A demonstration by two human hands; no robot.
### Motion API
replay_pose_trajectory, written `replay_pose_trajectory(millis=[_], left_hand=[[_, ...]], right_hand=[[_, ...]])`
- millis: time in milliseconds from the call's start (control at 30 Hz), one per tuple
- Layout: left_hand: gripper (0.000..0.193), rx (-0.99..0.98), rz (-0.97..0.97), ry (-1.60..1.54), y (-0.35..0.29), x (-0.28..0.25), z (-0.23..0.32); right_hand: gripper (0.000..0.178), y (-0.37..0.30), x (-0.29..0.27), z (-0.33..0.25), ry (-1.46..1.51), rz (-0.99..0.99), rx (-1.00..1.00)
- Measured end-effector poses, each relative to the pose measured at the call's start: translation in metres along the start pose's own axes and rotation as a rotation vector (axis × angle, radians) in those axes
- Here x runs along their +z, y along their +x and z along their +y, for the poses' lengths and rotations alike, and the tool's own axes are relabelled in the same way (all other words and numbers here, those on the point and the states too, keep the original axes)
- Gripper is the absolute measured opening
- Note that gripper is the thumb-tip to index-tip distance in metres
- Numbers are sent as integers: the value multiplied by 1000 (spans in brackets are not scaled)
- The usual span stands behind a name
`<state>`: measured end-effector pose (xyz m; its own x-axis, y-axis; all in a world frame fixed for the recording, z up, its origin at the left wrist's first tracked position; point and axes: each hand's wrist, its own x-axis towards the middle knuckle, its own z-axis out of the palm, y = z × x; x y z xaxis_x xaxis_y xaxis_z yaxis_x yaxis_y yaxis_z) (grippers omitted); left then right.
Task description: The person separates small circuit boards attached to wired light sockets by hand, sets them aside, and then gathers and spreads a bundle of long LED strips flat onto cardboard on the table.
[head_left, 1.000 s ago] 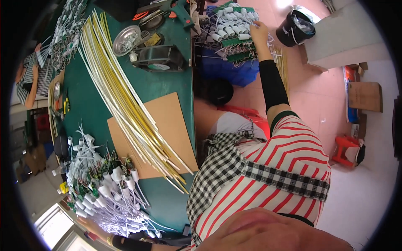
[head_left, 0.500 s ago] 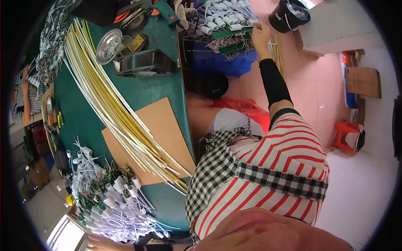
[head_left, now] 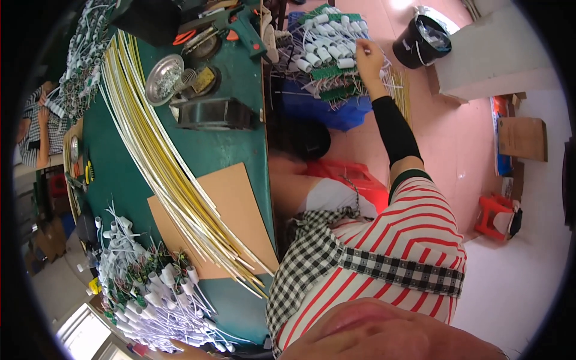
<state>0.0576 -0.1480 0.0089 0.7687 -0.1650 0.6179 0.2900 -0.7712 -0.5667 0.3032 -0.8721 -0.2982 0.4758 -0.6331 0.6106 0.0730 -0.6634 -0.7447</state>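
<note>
My right hand (head_left: 367,57), on an arm in a black sleeve, reaches into a blue bin (head_left: 327,111) on the floor beside the green table (head_left: 234,150). The bin is heaped with white cylindrical wired parts (head_left: 324,51) and small green circuit boards. My fingers are pinched on one white wired part at the top of the heap. A thin sliver of my left hand (head_left: 177,348) shows at the bottom edge, beside a second pile of white wired parts (head_left: 150,288) on the table. Its fingers are hidden.
A bundle of long yellow and white rods (head_left: 162,156) crosses the table over a brown cardboard sheet (head_left: 234,210). A metal dish (head_left: 163,78), a black box (head_left: 213,114) and a glue gun (head_left: 240,24) lie further along. A black bucket (head_left: 423,42) stands past the bin. Another person (head_left: 36,132) sits at far left.
My right hand has stayed in the bin's heap, shifting slightly along the white parts. The view has swung, so the bin and table look closer.
</note>
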Motion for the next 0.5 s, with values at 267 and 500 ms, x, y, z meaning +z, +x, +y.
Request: replay_pose_trajectory(millis=[267, 500], left_hand=[[20, 123, 104, -298, -55, 76, 5], [10, 242, 142, -554, -51, 35, 55]], right_hand=[[22, 152, 76, 95, -780, -270, 501], [32, 223, 73, 226, -1232, -777, 277]])
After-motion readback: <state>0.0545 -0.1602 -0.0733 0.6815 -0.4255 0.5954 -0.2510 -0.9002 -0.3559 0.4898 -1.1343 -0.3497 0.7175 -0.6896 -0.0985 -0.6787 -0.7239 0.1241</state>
